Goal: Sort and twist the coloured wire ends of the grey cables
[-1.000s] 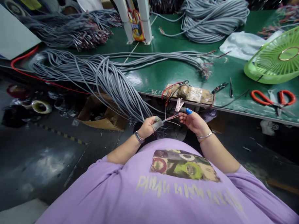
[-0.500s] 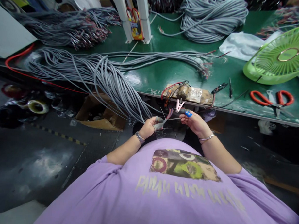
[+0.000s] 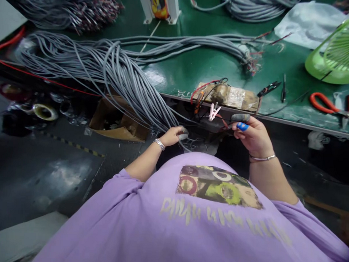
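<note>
Where the grey cable bundle (image 3: 136, 83) slopes off the green worktop (image 3: 188, 70) in the head view, its long axis runs diagonally from upper left to lower right, pointing towards the left hand (image 3: 172, 136). A second run of these cables lies nearly level across the worktop, its stripped ends (image 3: 252, 65) pointing right. The left hand's fingers are drawn together just beside the bundle's low end, and one grey cable curves out beneath them; I cannot tell whether they grip it. The right hand (image 3: 256, 137), with one blue and one grey fingertip cover, has its thumb and forefinger close together; whether anything is pinched there is unclear. Between the hands, near the worktop's edge, is one pink clothespin (image 3: 213, 112). Beyond it are one wooden block (image 3: 251, 100), two slim black tools (image 3: 269, 89), one pair of red-handled scissors (image 3: 324, 102) and one green fan (image 3: 341, 52).
</note>
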The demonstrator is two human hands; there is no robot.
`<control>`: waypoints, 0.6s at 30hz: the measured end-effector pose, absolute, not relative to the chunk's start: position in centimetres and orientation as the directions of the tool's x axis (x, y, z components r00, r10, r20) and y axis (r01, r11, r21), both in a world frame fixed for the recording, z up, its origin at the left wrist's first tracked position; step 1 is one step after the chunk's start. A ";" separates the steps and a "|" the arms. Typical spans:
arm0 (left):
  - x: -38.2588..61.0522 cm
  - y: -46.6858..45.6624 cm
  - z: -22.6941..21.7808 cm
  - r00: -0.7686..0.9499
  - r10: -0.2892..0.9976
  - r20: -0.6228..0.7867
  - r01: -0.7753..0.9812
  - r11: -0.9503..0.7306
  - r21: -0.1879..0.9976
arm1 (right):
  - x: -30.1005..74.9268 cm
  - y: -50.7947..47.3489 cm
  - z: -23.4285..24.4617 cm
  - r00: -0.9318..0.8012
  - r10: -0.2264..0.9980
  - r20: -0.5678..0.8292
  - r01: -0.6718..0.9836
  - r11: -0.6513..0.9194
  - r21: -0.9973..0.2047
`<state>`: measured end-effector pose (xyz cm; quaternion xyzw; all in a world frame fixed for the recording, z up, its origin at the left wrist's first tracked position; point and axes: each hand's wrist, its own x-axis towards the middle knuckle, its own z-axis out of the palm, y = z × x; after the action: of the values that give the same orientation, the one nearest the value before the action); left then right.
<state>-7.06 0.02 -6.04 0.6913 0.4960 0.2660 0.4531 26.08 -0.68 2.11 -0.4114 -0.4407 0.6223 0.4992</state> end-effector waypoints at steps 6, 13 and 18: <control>-8.4 2.1 -6.3 0.368 0.890 -0.269 0.781 -0.139 0.608 | 27.7 1.2 5.0 0.028 0.993 0.114 -0.018 0.115 -0.993; -7.4 6.5 4.8 0.700 0.648 -0.299 0.449 -0.074 0.891 | 32.1 8.4 4.9 0.239 0.929 0.284 0.375 0.181 -0.909; -6.0 14.4 9.6 0.465 0.885 -0.001 0.464 -0.243 0.852 | 33.4 10.2 2.8 0.158 0.957 0.242 0.543 0.121 -0.831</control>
<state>-6.04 14.44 9.58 0.7470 0.4517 0.2519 0.4177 33.37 10.24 2.84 -0.6202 -0.6047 0.2348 0.4411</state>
